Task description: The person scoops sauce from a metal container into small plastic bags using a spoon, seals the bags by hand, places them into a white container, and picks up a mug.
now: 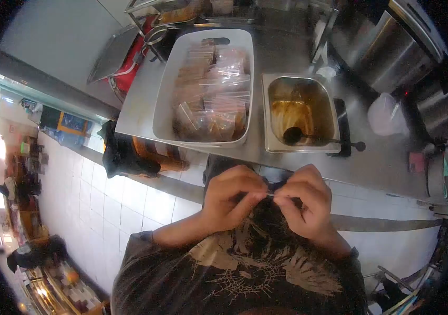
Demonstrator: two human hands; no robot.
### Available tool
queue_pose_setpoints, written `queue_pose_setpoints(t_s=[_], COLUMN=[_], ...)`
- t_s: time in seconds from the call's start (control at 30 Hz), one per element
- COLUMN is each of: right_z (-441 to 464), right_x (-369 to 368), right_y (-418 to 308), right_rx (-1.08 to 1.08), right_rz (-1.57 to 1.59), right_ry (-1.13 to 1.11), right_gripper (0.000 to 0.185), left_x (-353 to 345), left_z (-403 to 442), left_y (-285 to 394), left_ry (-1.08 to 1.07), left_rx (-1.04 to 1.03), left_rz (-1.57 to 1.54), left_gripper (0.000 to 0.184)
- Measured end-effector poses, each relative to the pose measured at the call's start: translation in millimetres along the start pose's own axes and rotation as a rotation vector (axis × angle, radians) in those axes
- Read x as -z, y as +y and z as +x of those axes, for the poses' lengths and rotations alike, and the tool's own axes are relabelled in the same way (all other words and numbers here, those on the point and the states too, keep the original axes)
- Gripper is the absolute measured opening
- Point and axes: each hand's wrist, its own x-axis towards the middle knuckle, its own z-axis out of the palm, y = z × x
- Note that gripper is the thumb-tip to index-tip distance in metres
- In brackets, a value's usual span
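My left hand [237, 197] and my right hand [305, 202] meet in front of my chest, just off the counter's near edge. Thumb and fingers of both are pinched on a thin, pale edge [270, 195] between them, which looks like the rim of a small plastic bag; most of it is hidden. Beyond my left hand stands a white plastic bin [162, 113] holding many small clear zip bags [226, 100] with brownish contents. To its right, nearer my right hand, is a steel pan [273, 145] with brown sauce residue and a black ladle [316, 138] lying in it.
The steel counter [300, 164] carries a white translucent container [384, 113] at right, by large steel equipment [408, 52]. A rack stands at the back. Left of the bin is something red [129, 79]. A black bag [124, 157] is below the counter, over white floor tiles [145, 202].
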Motion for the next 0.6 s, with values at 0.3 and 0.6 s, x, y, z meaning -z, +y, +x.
queue_pose_setpoints(t_s=[0.3,0.6], right_z=[15,13], right_x=[-4,-8], right_y=[-7,10], right_rx=[-0.077,0.029], right_rz=[-0.034,0.033], right_ry=[-0.053,0.000], right_gripper=[0.012,0.016], left_x=[5,20], left_z=[3,13], left_y=[-1,4], left_ry=[-0.015,-0.025], left_rx=[-0.023,-0.070], left_rz=[0.029,0.035], left_gripper=[0.011,0.010])
